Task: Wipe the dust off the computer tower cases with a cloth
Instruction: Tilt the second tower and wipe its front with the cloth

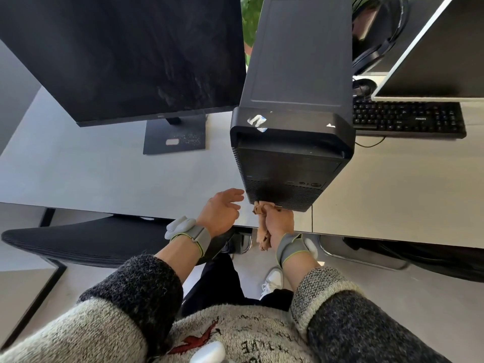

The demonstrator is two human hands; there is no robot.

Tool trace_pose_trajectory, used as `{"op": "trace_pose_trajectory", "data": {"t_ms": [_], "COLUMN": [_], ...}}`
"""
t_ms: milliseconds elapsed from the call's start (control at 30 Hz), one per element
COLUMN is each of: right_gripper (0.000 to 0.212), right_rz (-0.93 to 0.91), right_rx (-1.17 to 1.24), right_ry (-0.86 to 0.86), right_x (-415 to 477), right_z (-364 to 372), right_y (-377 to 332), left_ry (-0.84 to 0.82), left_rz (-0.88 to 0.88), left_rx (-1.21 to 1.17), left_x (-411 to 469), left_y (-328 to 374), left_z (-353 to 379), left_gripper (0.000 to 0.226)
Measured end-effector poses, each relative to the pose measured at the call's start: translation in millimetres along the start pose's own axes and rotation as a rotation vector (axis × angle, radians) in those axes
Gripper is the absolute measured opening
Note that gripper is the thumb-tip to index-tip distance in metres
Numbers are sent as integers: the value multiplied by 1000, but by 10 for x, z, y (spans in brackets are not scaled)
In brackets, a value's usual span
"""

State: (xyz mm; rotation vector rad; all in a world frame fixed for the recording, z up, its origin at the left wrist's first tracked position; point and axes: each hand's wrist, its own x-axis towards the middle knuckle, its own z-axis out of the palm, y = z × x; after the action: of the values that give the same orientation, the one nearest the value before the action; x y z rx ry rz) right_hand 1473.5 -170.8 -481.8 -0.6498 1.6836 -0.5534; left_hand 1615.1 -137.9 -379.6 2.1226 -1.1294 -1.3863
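At the near left a black chair (78, 242) with a ribbed, curved seat sits tucked against the desk (78, 174), whose top is smooth and pale grey. Farther back, a wide monitor (117, 56) with a dark, glossy, smeared screen rises from a flat rectangular stand (174, 138) speckled with dust. The logo on its lower bezel is too small to read.

The left hand (220, 210), with a grey fabric wristband (193, 238) carrying a white plastic unit, hovers over the desk's near edge. Its fingers (234, 193) are loosely spread and hold nothing. Their tips reach the tower's lower left corner, but I cannot tell if they touch it.

Just right of it, the right hand (279, 222) has its fingers curled round a crumpled tan cloth (259, 208). One bunch pokes out beyond the fingers and presses on the bottom edge of the front panel, and the tail hangs down below the wrist.

The computer tower case (296, 100) stands upright on the desk: matte black, boxy, with a recessed top panel, a rounded front lip and fine mesh on the lower front. A torn white and blue sticker (258, 121) clings to the lip, with no legible text.

To the right lies a black keyboard (408, 116), its white brand mark unclear, beneath a second monitor (432, 61) with a silver frame. Black headphones (377, 48) rest far behind.
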Motion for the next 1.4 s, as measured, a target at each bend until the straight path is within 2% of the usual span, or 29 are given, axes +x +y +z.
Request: {"op": "trace_pose_trajectory", "data": {"t_ms": [133,233,333,433,533,633,733,867,933,1000,1100,1267,1400], "right_gripper": [24,25,18,28,17,26,25,25,26,29,30,23,18], "right_rz": [-41,-87,-6,63,19,-92,-228,-70,-57,-106,-231,-35,-20], "right_rx": [54,19,-16,23,104,155,-41,-164,-129,-52,-59,-114,-88], "right_ry": [-10,-17,-2,-18,18,8,-5,10,5,0,25,69,64], "right_x": [-119,-150,-25,310,-101,-263,-219,-98,-101,-168,-217,-98,-83], "right_z": [-46,-73,-72,-14,-68,-144,-190,-202,-233,-257,-321,-318,-275], "right_y": [-65,-52,0,175,-105,-112,0,-66,-129,-145,-42,-60,-79], "left_ry": [-7,-8,-8,-12,-24,-31,-23,-13,-16,-11,-13,-25,-29], "left_rz": [-4,-13,-8,-7,5,9,10,8,11,17,15,17,19], "left_rx": [-10,-28,-27,-21,0,1,-11,-15,-21,-27,-35,-42,-53], "left_x": [14,26,20,18,33,42,50,37,24,39,46,35,32], "left_y": [-4,-2,-2,-13,-6,4,-13,-26,-17,-18,-31,-43,-38], "left_z": [8,2,11,1,11,16,11,8,6,10,5,10,14], "left_gripper": [68,68,68,67,67,67,65,66,65,64,64,64,63]}}
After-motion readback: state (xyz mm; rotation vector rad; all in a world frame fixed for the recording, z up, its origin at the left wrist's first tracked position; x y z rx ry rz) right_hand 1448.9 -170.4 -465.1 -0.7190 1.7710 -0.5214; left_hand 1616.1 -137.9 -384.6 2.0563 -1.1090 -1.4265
